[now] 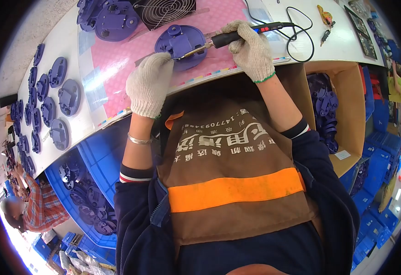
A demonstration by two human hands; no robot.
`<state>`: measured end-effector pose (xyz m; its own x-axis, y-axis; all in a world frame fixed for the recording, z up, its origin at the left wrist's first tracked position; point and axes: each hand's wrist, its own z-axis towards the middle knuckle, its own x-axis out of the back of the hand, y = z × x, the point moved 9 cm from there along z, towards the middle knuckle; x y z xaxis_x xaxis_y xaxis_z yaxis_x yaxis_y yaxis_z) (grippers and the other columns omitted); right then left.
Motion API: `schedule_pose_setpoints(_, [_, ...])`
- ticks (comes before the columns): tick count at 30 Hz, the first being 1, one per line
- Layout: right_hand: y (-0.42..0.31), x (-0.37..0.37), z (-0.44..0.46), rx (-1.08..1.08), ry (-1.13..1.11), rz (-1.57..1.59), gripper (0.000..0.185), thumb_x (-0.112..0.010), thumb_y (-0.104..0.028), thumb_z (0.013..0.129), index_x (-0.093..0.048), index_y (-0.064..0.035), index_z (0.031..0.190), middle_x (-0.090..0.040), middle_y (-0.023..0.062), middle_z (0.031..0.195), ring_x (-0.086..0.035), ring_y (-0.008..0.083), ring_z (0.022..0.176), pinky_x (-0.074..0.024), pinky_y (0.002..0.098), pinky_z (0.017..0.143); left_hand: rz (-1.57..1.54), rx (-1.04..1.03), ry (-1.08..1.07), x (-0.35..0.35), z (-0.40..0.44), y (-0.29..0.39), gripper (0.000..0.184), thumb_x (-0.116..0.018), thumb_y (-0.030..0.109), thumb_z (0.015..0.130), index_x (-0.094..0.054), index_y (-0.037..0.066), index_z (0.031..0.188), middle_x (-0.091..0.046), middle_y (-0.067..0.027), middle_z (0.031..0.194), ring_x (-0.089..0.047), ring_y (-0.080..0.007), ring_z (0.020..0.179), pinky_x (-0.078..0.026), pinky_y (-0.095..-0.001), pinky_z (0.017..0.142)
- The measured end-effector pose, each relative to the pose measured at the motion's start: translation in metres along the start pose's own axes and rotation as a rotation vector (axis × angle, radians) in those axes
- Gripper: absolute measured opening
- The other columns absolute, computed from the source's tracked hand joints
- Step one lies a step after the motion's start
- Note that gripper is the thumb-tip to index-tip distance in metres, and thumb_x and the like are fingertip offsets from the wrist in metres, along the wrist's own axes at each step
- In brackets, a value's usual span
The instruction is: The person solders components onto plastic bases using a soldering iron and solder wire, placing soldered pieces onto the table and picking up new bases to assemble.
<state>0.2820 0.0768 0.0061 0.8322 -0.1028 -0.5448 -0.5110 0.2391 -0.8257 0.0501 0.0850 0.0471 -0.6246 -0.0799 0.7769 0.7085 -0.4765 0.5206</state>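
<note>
A soldering iron (225,39) with a black grip and a red-and-blue lit handle is held in my gloved right hand (251,51), fingers wrapped round it. Its metal tip points left over a round purple plastic part (181,40) lying on the pink mat. My gloved left hand (151,83) is closed in a pinch at the near left edge of that part, close to the iron's tip. What lies between its fingertips is too small to make out.
More purple parts (116,22) and a black fan with a wire guard (168,10) stand behind. Rows of purple parts (69,97) cover the left table. A cord (301,30) loops at right. A cardboard box (347,105) and blue bin (63,183) hold parts. Another person (44,204) works at far left.
</note>
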Motion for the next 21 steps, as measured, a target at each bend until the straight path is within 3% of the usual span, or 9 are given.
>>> schedule_pose_setpoints(8, [0.0007,0.0022,0.0007,0.009,0.013,-0.025,0.018,-0.060,-0.012,0.088,-0.063,0.0023,0.098,-0.066,0.0137,0.091,-0.064,0.0189,0.076,-0.0488,0.0252,0.054,0.061,-0.040,-0.023,0.0016,0.0050,0.0054,0.018,-0.066,0.017,0.081,-0.069,0.006,0.095,-0.069,-0.0104,0.091,-0.066,-0.0245,0.080,-0.051,-0.0318,0.073])
schedule_pose_setpoints(21, [-0.0005,0.0013,0.0005,0.011,0.009,0.007,0.017,-0.061,-0.012,0.087,-0.062,0.0021,0.097,-0.066,0.0130,0.091,-0.065,0.0214,0.083,-0.0509,0.0250,0.055,0.058,-0.067,0.004,0.0041,0.0058,0.0086,0.016,-0.067,0.016,0.081,-0.070,0.006,0.093,-0.069,-0.0101,0.089,-0.066,-0.0241,0.079,-0.051,-0.0312,0.071])
